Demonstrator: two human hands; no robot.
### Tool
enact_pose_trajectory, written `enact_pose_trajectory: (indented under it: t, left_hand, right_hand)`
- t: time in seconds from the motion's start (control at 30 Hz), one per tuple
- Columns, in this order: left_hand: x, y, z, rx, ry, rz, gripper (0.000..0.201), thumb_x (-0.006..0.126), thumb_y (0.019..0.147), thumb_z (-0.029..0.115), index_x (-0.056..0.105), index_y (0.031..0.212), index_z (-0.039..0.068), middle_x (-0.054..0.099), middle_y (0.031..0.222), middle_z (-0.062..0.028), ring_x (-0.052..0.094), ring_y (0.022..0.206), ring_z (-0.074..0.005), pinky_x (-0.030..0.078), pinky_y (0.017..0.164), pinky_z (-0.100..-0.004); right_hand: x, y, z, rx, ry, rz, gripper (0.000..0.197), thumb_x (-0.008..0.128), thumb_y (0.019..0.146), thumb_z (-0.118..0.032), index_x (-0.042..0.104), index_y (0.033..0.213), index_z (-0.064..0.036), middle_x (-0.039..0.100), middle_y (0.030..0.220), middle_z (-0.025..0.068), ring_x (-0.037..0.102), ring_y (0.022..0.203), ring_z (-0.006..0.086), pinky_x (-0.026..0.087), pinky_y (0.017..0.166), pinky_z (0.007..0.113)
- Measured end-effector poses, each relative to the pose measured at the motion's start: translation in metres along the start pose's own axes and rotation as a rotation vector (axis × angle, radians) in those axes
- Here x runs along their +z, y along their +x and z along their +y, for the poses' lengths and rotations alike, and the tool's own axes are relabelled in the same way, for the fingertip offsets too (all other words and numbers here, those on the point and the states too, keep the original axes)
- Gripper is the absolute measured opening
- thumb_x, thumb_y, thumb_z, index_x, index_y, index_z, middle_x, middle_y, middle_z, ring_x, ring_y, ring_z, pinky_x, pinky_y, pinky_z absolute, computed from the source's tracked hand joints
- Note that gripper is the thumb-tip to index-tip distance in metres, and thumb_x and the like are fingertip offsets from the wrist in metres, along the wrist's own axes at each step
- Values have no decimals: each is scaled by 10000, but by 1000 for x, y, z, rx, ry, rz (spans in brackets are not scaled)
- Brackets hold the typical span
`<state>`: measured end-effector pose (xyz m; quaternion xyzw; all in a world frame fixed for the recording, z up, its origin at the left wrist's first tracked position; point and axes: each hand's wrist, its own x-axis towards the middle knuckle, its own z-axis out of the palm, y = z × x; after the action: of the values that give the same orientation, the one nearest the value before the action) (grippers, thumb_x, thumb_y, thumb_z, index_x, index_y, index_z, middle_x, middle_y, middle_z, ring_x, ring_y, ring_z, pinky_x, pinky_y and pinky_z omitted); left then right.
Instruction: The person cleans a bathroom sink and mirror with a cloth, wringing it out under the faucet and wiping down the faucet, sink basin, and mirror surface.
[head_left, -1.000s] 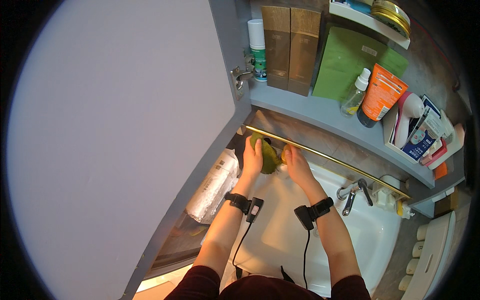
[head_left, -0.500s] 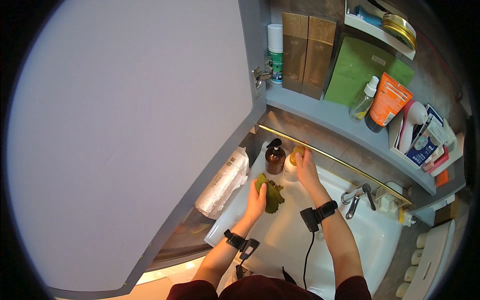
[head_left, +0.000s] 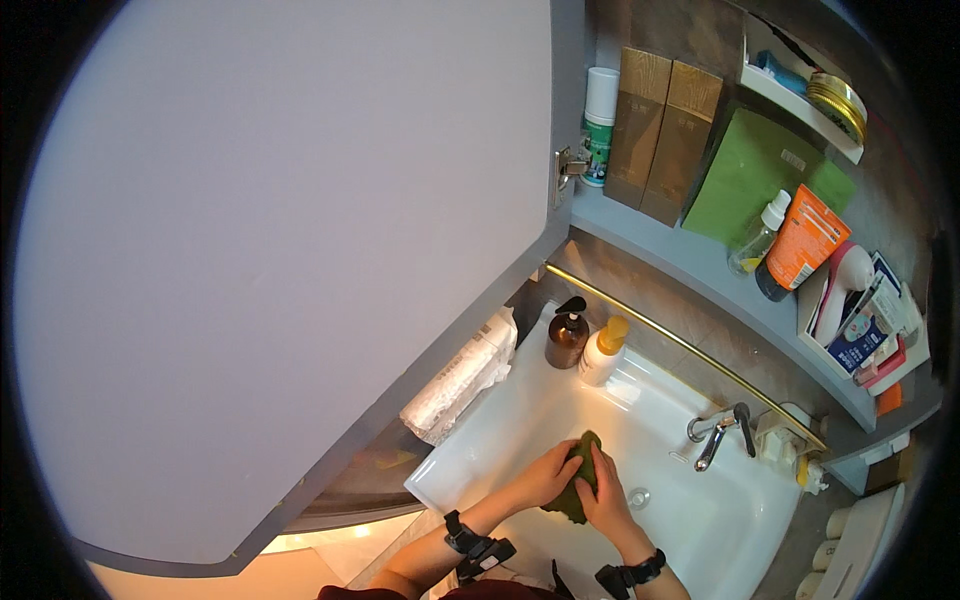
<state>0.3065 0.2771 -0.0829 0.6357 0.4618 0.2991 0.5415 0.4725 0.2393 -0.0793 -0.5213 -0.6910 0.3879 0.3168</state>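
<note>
The person's left hand (head_left: 545, 476) and right hand (head_left: 607, 500) grip a dark green cloth (head_left: 570, 504) over the shiny white sink (head_left: 690, 510), away from its edges. A round brown pump bottle (head_left: 567, 341) stands by its back left corner.

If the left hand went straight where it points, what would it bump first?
The left hand would likely meet the green cloth it is touching, then the right hand, though depth is unclear.

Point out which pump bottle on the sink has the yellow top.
The white bottle, on the right of the pair. The brown bottle to its left has a black pump instead.
</note>
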Motion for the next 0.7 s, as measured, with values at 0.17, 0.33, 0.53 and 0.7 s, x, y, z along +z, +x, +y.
enact_pose_trajectory:
  t: [0.17,0.33,0.53,0.7]
  left_hand:
    - [-2,-2,0,-15,59,-5,260,613,910,216,511,1008,-1,618,879,-171,600,777,-282,479,689,-353]
    - [0,-6,-2,16,174,51,306,684,859,252,501,885,9,595,760,-159,573,669,-270,468,613,-361]
    - [-6,-14,11,-89,232,67,335,718,815,260,484,871,27,577,715,-164,570,643,-329,451,585,-387]
    - [-6,-19,3,-8,187,116,323,694,856,258,496,929,14,600,775,-158,590,669,-277,476,601,-360]
  right_hand:
    - [-8,-14,2,46,23,-35,536,540,901,-91,348,1393,2,448,1305,208,480,1189,357,417,983,403]
    - [-8,-17,0,51,61,-60,539,530,908,-97,339,1405,-16,485,1258,207,492,1166,360,421,964,416]
    - [-5,-15,-2,60,46,-70,532,528,915,-109,345,1408,-27,493,1245,207,502,1149,358,417,963,414]
    - [-2,-17,-4,20,66,-53,525,533,922,-111,352,1406,-20,507,1218,194,518,1125,341,428,942,391]
